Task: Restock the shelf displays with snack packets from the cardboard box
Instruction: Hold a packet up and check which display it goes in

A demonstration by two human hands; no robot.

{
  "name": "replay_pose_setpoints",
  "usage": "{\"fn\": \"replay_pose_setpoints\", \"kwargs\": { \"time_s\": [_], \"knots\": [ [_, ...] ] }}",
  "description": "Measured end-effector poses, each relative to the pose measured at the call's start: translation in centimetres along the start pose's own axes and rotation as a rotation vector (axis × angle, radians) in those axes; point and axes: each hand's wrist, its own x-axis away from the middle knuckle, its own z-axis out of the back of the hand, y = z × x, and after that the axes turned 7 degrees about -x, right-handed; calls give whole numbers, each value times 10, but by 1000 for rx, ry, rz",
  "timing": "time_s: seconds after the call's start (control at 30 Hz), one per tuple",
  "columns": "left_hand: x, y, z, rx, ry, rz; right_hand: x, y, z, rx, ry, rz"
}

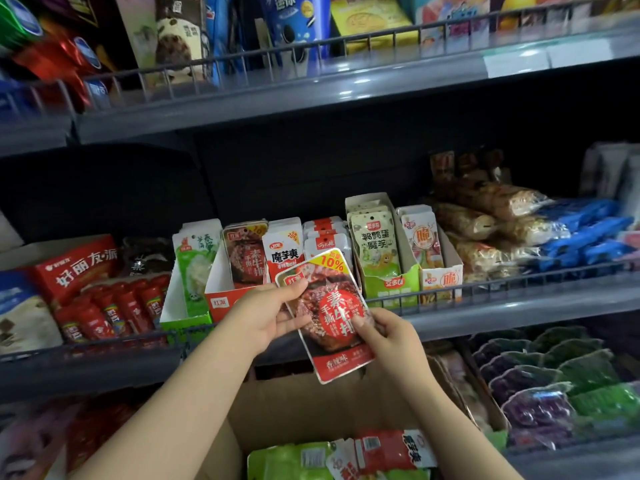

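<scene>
A red snack packet (325,327) with a "10%" yellow corner is held up in front of the middle shelf. My left hand (266,313) grips its left edge, thumb on the front. My right hand (384,336) pinches its right side lower down. Just behind it stands a red-and-white display tray (221,292) with matching packets (246,258) inside. The open cardboard box (311,410) sits below my arms, with green and red packets (346,455) lying in it.
Other display trays (391,285) of green and orange packets stand to the right, behind a wire rail (519,282). Red sausage packs (114,306) lie to the left, blue and brown bags (554,230) to the right. An upper shelf (311,88) overhangs; purple and green bags (554,382) fill the lower shelf.
</scene>
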Motion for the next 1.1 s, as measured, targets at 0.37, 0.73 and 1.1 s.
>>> {"fn": "replay_pose_setpoints", "kwargs": {
  "time_s": [0.37,0.73,1.1],
  "knots": [
    [-1,57,46,-58,60,-119,-36,-45,-39,69,-148,48],
    [-27,95,97,-161,156,-345,-100,-83,-93,103,-142,94],
    [-81,102,135,-226,182,-367,-155,-108,-137,142,-53,245]
  ]
}}
